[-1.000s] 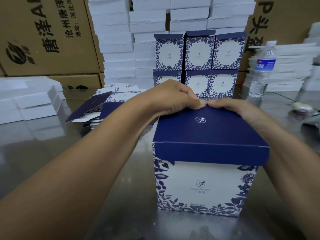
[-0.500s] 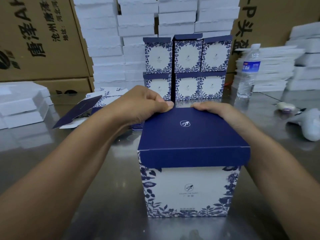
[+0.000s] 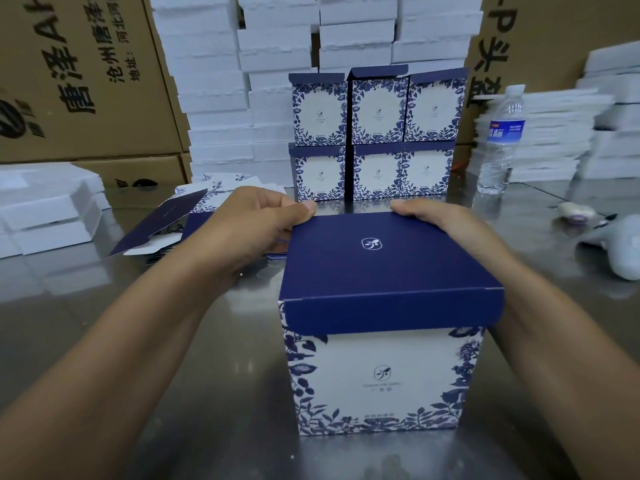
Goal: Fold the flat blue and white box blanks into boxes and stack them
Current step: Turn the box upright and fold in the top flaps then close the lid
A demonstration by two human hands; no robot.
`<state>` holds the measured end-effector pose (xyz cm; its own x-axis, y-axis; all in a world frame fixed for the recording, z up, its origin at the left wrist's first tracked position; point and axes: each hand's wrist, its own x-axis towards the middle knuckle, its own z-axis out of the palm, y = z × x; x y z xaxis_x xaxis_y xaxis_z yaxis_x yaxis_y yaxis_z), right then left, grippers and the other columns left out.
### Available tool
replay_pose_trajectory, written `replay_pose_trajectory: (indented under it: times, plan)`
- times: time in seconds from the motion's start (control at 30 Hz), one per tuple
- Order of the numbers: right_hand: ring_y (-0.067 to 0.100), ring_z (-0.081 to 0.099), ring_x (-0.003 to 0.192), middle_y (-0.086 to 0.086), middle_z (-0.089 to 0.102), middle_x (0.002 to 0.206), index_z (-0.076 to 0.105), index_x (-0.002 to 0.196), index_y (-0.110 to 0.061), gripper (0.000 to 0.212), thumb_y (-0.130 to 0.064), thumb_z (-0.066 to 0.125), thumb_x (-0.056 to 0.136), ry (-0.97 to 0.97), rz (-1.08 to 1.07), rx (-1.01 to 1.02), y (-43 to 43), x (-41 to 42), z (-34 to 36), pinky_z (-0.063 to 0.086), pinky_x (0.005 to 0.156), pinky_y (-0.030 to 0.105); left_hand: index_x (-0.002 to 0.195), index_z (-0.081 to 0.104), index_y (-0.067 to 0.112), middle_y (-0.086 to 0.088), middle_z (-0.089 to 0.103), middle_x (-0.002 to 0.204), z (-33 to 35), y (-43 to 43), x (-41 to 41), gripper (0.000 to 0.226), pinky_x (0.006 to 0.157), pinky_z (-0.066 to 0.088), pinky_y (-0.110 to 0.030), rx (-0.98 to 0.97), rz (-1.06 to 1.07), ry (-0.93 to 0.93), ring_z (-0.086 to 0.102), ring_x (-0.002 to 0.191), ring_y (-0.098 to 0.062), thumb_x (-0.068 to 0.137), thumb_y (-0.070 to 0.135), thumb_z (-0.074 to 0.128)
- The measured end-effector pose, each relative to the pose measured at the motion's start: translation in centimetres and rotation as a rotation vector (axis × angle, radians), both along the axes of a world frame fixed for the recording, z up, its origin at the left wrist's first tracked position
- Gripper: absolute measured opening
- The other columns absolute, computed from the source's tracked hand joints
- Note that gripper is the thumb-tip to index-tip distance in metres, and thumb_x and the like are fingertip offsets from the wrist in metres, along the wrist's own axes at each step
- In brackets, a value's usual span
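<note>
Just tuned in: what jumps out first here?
A folded blue and white box stands front and centre on the steel table, the left hand and right hand holding the far edge of its navy lid. Behind it, six finished boxes are stacked in two rows of three.

We see a box [image 3: 381,375] of smooth printed card. Its navy lid [image 3: 381,268] looks matt, and its white sides have a faint sheen. The finished boxes [image 3: 377,109] behind it and the flat blanks [image 3: 162,226] show the same paperboard. The table [image 3: 242,410] is bare metal, brushed yet shiny enough to mirror what stands on it. The bottle [image 3: 502,143] is clear, glossy plastic. The white slabs [image 3: 214,98] look like foam, rough at the edges. The brown cartons [image 3: 86,98] are dull cardboard.
</note>
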<state>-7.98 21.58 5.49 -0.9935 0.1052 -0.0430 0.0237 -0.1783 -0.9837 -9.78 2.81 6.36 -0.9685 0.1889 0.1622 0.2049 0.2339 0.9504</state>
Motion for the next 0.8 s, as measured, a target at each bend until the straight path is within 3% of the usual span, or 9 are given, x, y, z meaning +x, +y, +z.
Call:
replay_pose_trajectory:
  times: [0.13, 0.3, 0.4, 0.47, 0.53, 0.63, 0.7, 0.8]
  plan:
    - [0.006, 0.052, 0.032, -0.004, 0.058, 0.043, 0.065, 0.074, -0.013, 0.014, -0.022, 0.065, 0.084, -0.005, -0.068, 0.051, -0.2, 0.4, 0.3, 0.035, 0.033, 0.010, 0.056, 0.050, 0.010, 0.007, 0.052, 0.038, 0.0, 0.2, 0.1, 0.039, 0.038, 0.035, -0.006, -0.019, -0.001, 0.048, 0.048, 0.031, -0.001, 0.094, 0.016, 0.055]
    - [0.001, 0.039, 0.021, -0.009, 0.043, 0.027, 0.052, 0.064, -0.010, 0.031, -0.025, 0.061, 0.089, 0.024, -0.173, 0.183, -0.4, 0.7, 0.4, 0.024, 0.025, 0.011, 0.058, 0.054, 0.012, 0.008, 0.055, 0.042, -1.7, 0.1, 0.0, 0.036, 0.038, 0.035, -0.008, 0.112, 0.114, 0.077, 0.049, 0.034, -0.002, 0.093, 0.021, 0.058]
    - [0.000, 0.037, 0.021, -0.007, 0.043, 0.029, 0.062, 0.082, 0.004, 0.025, -0.020, 0.062, 0.088, 0.073, -0.207, 0.166, -0.5, 0.8, 0.4, 0.025, 0.026, 0.009, 0.044, 0.051, 0.021, 0.007, 0.044, 0.039, -4.4, -0.1, 0.4, 0.054, 0.045, 0.033, -0.019, 0.111, 0.249, 0.112, 0.041, 0.040, -0.007, 0.092, -0.004, 0.047]
    - [-0.001, 0.038, 0.022, 0.003, 0.047, 0.035, 0.061, 0.104, 0.014, 0.036, -0.018, 0.063, 0.087, 0.105, -0.221, 0.170, -0.6, 0.9, 0.3, 0.027, 0.028, 0.008, 0.047, 0.050, 0.020, 0.005, 0.043, 0.043, -5.5, -0.3, 0.8, 0.055, 0.052, 0.033, -0.025, 0.112, 0.274, 0.079, 0.040, 0.048, -0.014, 0.091, -0.012, 0.041]
    - [-0.001, 0.039, 0.023, 0.013, 0.050, 0.037, 0.057, 0.112, 0.014, 0.040, -0.018, 0.062, 0.088, 0.120, -0.209, 0.188, -0.8, 1.1, 0.3, 0.028, 0.029, 0.008, 0.061, 0.049, 0.007, -0.007, 0.047, 0.056, -5.9, -0.8, 0.4, 0.032, 0.055, 0.033, -0.028, 0.154, 0.296, 0.093, 0.041, 0.058, -0.019, 0.092, -0.002, 0.051]
    - [-0.001, 0.039, 0.023, -0.007, 0.045, 0.029, 0.056, 0.105, 0.016, 0.039, -0.018, 0.063, 0.088, 0.125, -0.212, 0.181, -0.7, 1.0, 0.1, 0.029, 0.030, 0.008, 0.079, 0.057, 0.001, -0.015, 0.053, 0.070, -6.1, -1.4, -0.2, 0.016, 0.062, 0.039, -0.030, 0.248, 0.316, 0.055, 0.048, 0.070, -0.025, 0.092, 0.009, 0.055]
    - [-0.001, 0.041, 0.024, -0.010, 0.045, 0.029, 0.055, 0.101, 0.015, 0.038, -0.020, 0.063, 0.088, 0.128, -0.223, 0.172, -0.7, 0.8, 0.0, 0.029, 0.030, 0.008, 0.076, 0.058, 0.004, -0.012, 0.058, 0.067, -6.4, -1.4, -0.3, 0.019, 0.064, 0.043, -0.030, 0.295, 0.300, 0.008, 0.052, 0.068, -0.025, 0.093, 0.012, 0.055]
    - [-0.001, 0.042, 0.024, -0.011, 0.046, 0.029, 0.057, 0.097, 0.010, 0.033, -0.021, 0.063, 0.088, 0.126, -0.222, 0.159, -0.8, 0.7, -0.1, 0.030, 0.029, 0.008, 0.079, 0.061, 0.013, 0.002, 0.065, 0.066, -5.7, -1.3, 0.1, 0.013, 0.053, 0.050, -0.018, 0.374, 0.272, 0.038, 0.059, 0.064, -0.014, 0.088, 0.023, 0.059]
